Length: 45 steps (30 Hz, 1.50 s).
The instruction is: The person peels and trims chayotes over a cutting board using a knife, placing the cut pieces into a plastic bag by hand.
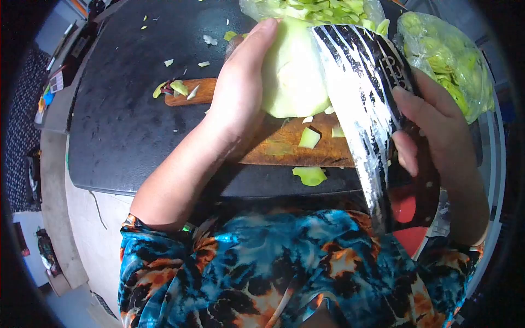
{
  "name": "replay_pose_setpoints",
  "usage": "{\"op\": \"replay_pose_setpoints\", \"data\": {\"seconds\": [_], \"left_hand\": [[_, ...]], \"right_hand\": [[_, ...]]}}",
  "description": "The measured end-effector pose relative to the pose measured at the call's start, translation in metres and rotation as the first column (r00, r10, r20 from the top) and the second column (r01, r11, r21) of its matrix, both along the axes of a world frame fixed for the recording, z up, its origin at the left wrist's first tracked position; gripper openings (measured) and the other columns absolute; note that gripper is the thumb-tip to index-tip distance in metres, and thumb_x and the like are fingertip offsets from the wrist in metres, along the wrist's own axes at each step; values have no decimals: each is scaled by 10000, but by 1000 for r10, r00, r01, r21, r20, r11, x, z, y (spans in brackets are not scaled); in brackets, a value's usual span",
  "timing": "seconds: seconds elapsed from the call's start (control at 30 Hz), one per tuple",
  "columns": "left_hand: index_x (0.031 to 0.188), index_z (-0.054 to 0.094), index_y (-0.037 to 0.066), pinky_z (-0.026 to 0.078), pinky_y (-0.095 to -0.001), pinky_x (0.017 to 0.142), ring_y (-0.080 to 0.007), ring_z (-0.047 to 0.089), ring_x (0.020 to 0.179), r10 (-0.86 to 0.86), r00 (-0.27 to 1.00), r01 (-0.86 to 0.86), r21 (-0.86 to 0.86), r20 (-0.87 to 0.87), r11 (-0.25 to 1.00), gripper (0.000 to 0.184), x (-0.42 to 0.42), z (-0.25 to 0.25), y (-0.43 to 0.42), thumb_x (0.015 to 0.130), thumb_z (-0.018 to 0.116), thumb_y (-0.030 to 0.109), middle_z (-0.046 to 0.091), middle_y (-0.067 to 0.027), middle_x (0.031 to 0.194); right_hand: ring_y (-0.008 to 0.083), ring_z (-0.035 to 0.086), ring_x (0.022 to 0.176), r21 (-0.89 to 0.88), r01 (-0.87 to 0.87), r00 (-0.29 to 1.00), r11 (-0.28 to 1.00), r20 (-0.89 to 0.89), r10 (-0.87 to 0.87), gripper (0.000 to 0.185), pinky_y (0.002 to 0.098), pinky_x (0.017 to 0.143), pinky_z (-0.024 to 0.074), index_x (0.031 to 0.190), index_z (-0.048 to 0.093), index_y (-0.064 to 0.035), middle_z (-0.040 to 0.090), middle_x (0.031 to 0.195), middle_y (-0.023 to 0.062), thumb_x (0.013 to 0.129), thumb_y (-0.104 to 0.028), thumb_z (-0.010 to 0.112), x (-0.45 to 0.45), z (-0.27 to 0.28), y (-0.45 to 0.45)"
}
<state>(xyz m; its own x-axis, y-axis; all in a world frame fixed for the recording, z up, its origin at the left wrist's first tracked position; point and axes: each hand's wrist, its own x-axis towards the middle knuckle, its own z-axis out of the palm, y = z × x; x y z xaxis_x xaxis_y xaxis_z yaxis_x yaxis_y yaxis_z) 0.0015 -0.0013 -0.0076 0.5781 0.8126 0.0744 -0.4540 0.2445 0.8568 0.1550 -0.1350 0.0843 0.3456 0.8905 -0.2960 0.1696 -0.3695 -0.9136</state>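
Note:
My left hand [243, 76] is wrapped round the left side of a large, smooth, pale green peeled vegetable [295, 71], whose exact kind I cannot tell. My right hand [437, 117] grips a broad knife with a black and silver streaked blade [355, 98]. The blade lies against or just beside the vegetable's right side; its exact contact is unclear. Beneath them is a wooden cutting board [262, 150], its handle pointing left. Green cut pieces, one a chunk [309, 138], lie on the board, and a piece of peel [309, 176] rests in front of it.
A clear plastic bag of green pieces [328, 10] lies at the back of the dark table [126, 136]. Another bag with green contents [448, 60] is at the right. Small scraps [178, 87] sit by the board's handle, and others are scattered over the table.

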Motion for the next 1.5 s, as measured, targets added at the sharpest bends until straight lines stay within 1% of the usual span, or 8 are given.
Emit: {"op": "replay_pose_setpoints", "data": {"seconds": [0.17, 0.47, 0.57, 0.7, 1.2, 1.3, 1.37, 1.5], "left_hand": [[1165, 510, 52, 484, -278, 787, -137, 594, 887, -121, 992, 126, 142, -49, 982, 411, -5, 2, 13, 929, 423, 377, 595, -57, 978], [1183, 482, 51, 492, -253, 777, -141, 600, 893, -172, 950, 278, 460, -260, 843, 435, -11, 5, 27, 932, 392, 395, 588, -86, 1023], [1180, 482, 43, 492, -247, 770, -141, 603, 882, -171, 969, 213, 254, -179, 944, 441, -15, 9, 28, 933, 388, 397, 589, -83, 1017], [1182, 483, 48, 488, -245, 780, -135, 600, 892, -178, 978, 200, 267, -106, 943, 441, -8, 12, 24, 932, 392, 400, 592, -76, 1014], [1130, 521, 23, 435, -230, 777, -87, 553, 849, -163, 973, 210, 344, -161, 915, 371, -10, 9, 11, 947, 419, 329, 590, -35, 954], [1123, 524, 15, 430, -230, 786, -88, 551, 857, -132, 985, 157, 269, -110, 950, 368, -13, 12, 4, 948, 416, 320, 591, -38, 957], [1122, 524, 10, 425, -231, 796, -91, 549, 870, -127, 989, 142, 224, -82, 964, 369, -11, 12, 2, 948, 413, 316, 591, -44, 964], [1121, 528, 10, 418, -233, 810, -97, 544, 893, -39, 992, 64, 215, -119, 975, 372, -9, 11, -2, 949, 410, 317, 590, -58, 987]], "right_hand": [[46, 402, 389, 25, 169, 954, 985, 246, -170, 437, 186, 329, 302, 1251, 481, -32, 538, 652, 22, 849, -176, 576, 1, 18, 2], [19, 449, 473, 53, 187, 929, 981, 314, -194, 481, 142, 372, 326, 1284, 454, -27, 606, 883, 36, 832, -133, 581, 15, 22, -21], [17, 499, 591, 71, 168, 968, 983, 177, -178, 472, 130, 441, 368, 1282, 453, -15, 602, 990, 44, 839, -126, 575, 22, 33, -35], [22, 524, 750, 94, 109, 971, 990, 204, -126, 454, 126, 563, 404, 1278, 455, -3, 590, 1053, 46, 853, -121, 560, 19, 30, -31], [8, 472, 686, -64, 40, 891, 997, 453, -7, 424, 143, 540, 371, 1274, 459, -4, 588, 988, 26, 871, -111, 538, -1, 27, -24], [3, 448, 557, -69, 99, 921, 993, 383, -65, 424, 146, 447, 348, 1274, 455, -10, 588, 866, 17, 876, -127, 544, -6, 20, -20], [10, 426, 473, -173, -17, 970, 985, 237, 59, 422, 151, 388, 330, 1272, 454, -14, 573, 769, 7, 880, -139, 546, 4, 23, -16], [20, 398, 407, -64, 44, 979, 997, 201, -30, 396, 162, 345, 317, 1255, 466, -22, 532, 676, -6, 888, -155, 538, 2, 7, -16]]}}
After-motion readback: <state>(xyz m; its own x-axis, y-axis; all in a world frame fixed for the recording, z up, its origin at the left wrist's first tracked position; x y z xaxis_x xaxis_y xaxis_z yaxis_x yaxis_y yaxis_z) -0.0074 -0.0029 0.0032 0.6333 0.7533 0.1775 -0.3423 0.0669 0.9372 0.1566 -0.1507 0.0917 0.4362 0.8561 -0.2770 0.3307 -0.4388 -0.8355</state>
